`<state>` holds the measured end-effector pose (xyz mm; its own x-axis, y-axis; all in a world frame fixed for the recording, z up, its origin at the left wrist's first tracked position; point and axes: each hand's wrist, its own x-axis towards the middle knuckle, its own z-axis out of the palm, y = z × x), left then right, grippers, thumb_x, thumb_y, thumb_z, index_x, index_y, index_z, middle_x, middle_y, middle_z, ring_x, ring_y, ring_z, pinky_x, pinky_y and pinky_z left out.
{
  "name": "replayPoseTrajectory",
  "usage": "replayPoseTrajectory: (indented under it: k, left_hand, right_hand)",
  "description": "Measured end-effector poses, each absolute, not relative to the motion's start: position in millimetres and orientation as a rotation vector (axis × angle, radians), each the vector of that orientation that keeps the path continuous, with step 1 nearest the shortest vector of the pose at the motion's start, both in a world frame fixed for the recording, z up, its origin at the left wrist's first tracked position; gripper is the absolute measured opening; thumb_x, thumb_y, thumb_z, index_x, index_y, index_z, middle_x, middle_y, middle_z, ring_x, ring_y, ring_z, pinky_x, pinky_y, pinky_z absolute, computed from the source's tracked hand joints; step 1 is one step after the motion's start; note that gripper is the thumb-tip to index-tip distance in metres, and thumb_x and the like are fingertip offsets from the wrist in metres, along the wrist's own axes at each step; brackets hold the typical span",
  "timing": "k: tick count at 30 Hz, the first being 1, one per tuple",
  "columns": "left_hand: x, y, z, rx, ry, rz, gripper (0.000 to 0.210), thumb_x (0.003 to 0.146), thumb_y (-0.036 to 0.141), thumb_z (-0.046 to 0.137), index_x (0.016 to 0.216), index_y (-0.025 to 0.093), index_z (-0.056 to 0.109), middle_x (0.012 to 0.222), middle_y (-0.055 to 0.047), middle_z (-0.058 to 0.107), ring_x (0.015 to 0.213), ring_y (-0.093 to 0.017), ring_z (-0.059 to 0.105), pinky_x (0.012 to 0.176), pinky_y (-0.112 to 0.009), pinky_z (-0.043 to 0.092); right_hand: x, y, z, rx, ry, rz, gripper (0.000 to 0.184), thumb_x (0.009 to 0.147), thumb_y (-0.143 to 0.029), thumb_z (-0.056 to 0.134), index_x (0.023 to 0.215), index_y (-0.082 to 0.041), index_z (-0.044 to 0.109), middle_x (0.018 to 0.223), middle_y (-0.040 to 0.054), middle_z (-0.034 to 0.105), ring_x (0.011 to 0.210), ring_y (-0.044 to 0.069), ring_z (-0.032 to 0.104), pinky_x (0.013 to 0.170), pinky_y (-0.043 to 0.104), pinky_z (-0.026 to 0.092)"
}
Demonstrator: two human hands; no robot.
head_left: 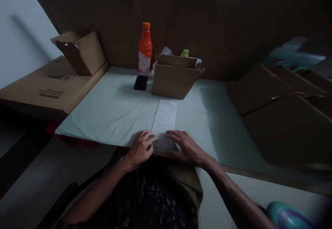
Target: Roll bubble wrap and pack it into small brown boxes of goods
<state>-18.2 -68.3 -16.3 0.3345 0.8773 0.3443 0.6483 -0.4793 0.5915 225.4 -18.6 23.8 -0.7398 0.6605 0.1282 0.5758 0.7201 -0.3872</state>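
Observation:
A flat strip of bubble wrap [165, 116] lies lengthwise on the cloth-covered table, its near end between my two hands. My left hand [141, 147] rests at the strip's lower left edge, fingers slightly bent and thumb apart from them. On the other side, my right hand [186, 147] reaches over the lower right edge with fingers stretched out; it is a little blurred. Whether the fingertips press on the wrap is hard to see. Beyond the strip's far end stands an open cardboard box [175, 80] with a green-capped item behind its front wall.
An orange bottle [145, 49] and a black phone [141, 83] are left of the box. Another open box [89, 54] sits on a large flat carton [49, 87]. Large cartons [293, 128] stand at the right, and a cardboard wall [220, 25] closes the back.

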Motion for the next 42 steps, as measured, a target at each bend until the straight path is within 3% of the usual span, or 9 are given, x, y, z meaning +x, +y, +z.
replayPoseTrajectory:
  k: [4, 7, 12, 15, 22, 27, 31, 37, 42]
  left_hand:
    - [-18, -71, -15, 2.232, 1.32, 0.958, 0.054, 0.073, 0.005, 0.055, 0.123, 0.022, 0.065, 0.123, -0.01, 0.065, 0.12, -0.027, 0.057, 0.107, -0.049, 0.046]
    - [-18, -74, -13, 2.165, 1.272, 1.011, 0.064, 0.071, 0.006, 0.056, 0.134, 0.019, 0.058, 0.132, -0.011, 0.063, 0.127, -0.027, 0.054, 0.113, -0.045, 0.042]
    - [-14, -59, -15, 1.916, 1.541, 1.032, 0.035, 0.087, 0.015, 0.053, 0.118, 0.019, 0.068, 0.104, -0.009, 0.073, 0.097, -0.022, 0.067, 0.092, -0.037, 0.054]
    - [-10, -44, -19, 1.891, 1.614, 1.052, 0.035, 0.085, 0.015, 0.057, 0.116, 0.02, 0.069, 0.095, -0.006, 0.073, 0.089, -0.021, 0.067, 0.088, -0.035, 0.055]
    - [-7, -35, -21, 1.928, 1.682, 1.073, 0.038, 0.084, 0.014, 0.059, 0.122, 0.017, 0.065, 0.101, -0.01, 0.072, 0.098, -0.026, 0.065, 0.095, -0.042, 0.052]
    - [-18, -53, -14, 2.153, 1.511, 1.147, 0.048, 0.086, 0.021, 0.065, 0.133, 0.016, 0.056, 0.13, -0.013, 0.063, 0.123, -0.027, 0.056, 0.107, -0.045, 0.046]
    - [-19, -60, -9, 2.251, 1.422, 1.106, 0.036, 0.091, 0.013, 0.055, 0.126, 0.019, 0.061, 0.108, -0.008, 0.072, 0.105, -0.023, 0.063, 0.095, -0.041, 0.053]
    - [-12, -33, -10, 2.172, 1.596, 1.031, 0.033, 0.088, 0.014, 0.059, 0.12, 0.014, 0.064, 0.1, -0.01, 0.074, 0.091, -0.023, 0.066, 0.086, -0.04, 0.056]
    - [-12, -24, -13, 2.182, 1.64, 1.082, 0.033, 0.089, 0.021, 0.063, 0.121, 0.013, 0.063, 0.108, -0.012, 0.069, 0.102, -0.026, 0.063, 0.092, -0.042, 0.054]
  right_hand:
    - [207, -41, 14, -1.065, -2.584, 0.442, 0.025, 0.089, -0.021, 0.056, 0.108, -0.02, 0.071, 0.124, 0.0127, 0.07, 0.113, 0.029, 0.064, 0.096, 0.048, 0.046]
    - [200, -35, 10, -1.161, -2.364, 0.609, 0.023, 0.094, -0.025, 0.05, 0.102, -0.021, 0.072, 0.108, 0.009, 0.076, 0.102, 0.026, 0.069, 0.093, 0.043, 0.048]
    - [204, -31, 13, -1.272, -2.171, 0.688, 0.027, 0.095, -0.035, 0.05, 0.11, -0.021, 0.068, 0.1, 0.0066, 0.076, 0.086, 0.023, 0.071, 0.075, 0.034, 0.054]
    - [208, -42, 14, -1.322, -2.071, 0.374, 0.026, 0.094, -0.034, 0.054, 0.113, -0.022, 0.067, 0.107, 0.0085, 0.075, 0.097, 0.026, 0.068, 0.084, 0.039, 0.052]
    - [198, -44, 2, -1.131, -2.451, 0.009, 0.023, 0.092, -0.02, 0.061, 0.113, -0.023, 0.069, 0.118, 0.0074, 0.073, 0.111, 0.027, 0.061, 0.089, 0.041, 0.043]
    - [193, -34, -6, -1.133, -2.394, -0.027, 0.014, 0.095, -0.016, 0.058, 0.098, -0.021, 0.071, 0.099, 0.0051, 0.077, 0.099, 0.023, 0.064, 0.084, 0.037, 0.039]
    - [195, -33, -3, -1.106, -2.378, 0.123, 0.016, 0.098, -0.02, 0.054, 0.099, -0.021, 0.07, 0.086, 0.0033, 0.076, 0.082, 0.02, 0.066, 0.078, 0.035, 0.041]
    - [200, -29, -1, -1.18, -2.211, -0.004, 0.02, 0.096, -0.027, 0.058, 0.114, -0.02, 0.065, 0.108, 0.0097, 0.073, 0.098, 0.025, 0.064, 0.081, 0.037, 0.045]
    - [197, -25, -4, -1.129, -2.387, -0.01, 0.021, 0.093, -0.022, 0.063, 0.113, -0.02, 0.067, 0.117, 0.0088, 0.073, 0.113, 0.028, 0.061, 0.092, 0.042, 0.041]
